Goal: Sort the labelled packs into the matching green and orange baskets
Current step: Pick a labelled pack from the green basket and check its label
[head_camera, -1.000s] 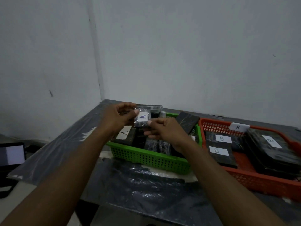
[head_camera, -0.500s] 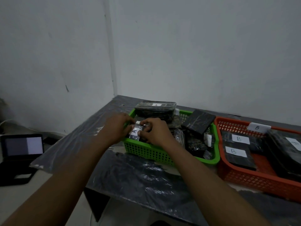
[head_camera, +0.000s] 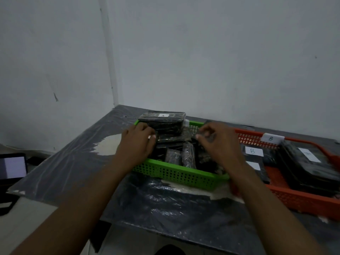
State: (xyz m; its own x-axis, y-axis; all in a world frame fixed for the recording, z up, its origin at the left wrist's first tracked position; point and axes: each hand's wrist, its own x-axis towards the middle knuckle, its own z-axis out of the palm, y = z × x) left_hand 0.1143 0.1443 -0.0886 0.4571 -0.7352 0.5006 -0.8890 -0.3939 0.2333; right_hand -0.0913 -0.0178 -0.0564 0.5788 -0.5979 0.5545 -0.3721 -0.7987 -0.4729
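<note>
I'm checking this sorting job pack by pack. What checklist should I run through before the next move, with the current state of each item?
1. Both hands over the green basket: ok. The left hand and right hand are above its packs.
2. Back pack in it reads A: ok.
3. Orange basket contents match its B tag: the B pack is ok. The rightmost pack has a blurred label, so cannot tell.
4. Right hand's grip: cannot tell. The fingers curl, but what they hold is hidden.
5. Left hand's grip: cannot tell.
</note>
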